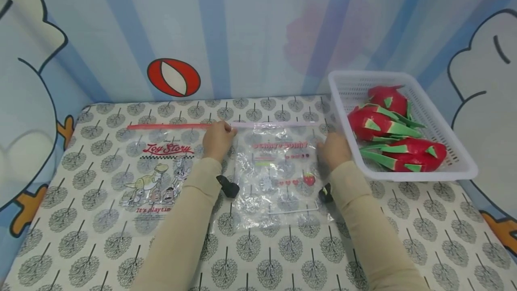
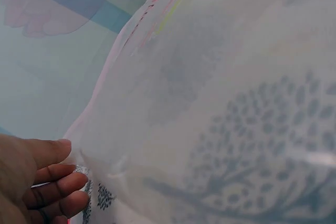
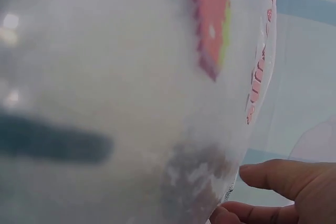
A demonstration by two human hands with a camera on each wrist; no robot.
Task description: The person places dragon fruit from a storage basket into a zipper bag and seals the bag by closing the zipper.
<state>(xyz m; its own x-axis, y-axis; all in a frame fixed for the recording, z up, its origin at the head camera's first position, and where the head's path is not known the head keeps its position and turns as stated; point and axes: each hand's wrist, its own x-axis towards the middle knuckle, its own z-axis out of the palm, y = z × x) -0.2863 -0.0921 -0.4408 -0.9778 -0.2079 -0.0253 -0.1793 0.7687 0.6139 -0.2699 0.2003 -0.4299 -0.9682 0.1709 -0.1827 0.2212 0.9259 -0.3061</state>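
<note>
A clear plastic zip bag (image 1: 278, 169) with pink lettering and a strawberry print lies under and between both hands. My left hand (image 1: 218, 140) pinches the bag's upper left corner by the pale pink zip strip; its thumb (image 2: 52, 150) is at the edge in the left wrist view. At the opposite side, my right hand (image 1: 336, 149) holds the bag's right edge between the thumb (image 3: 268, 177) and curled fingers, their tips partly hidden by the film. Beside my left forearm lies another clear bag (image 1: 161, 178) with a red zip strip and Toy Story print.
A white plastic basket (image 1: 464, 169) stands at the right, close to my right hand. Inside it are red dragon fruits (image 1: 416, 154) with green leaf tips. A tree-patterned cloth (image 1: 258, 255) covers the table; a printed curtain (image 1: 258, 30) hangs behind.
</note>
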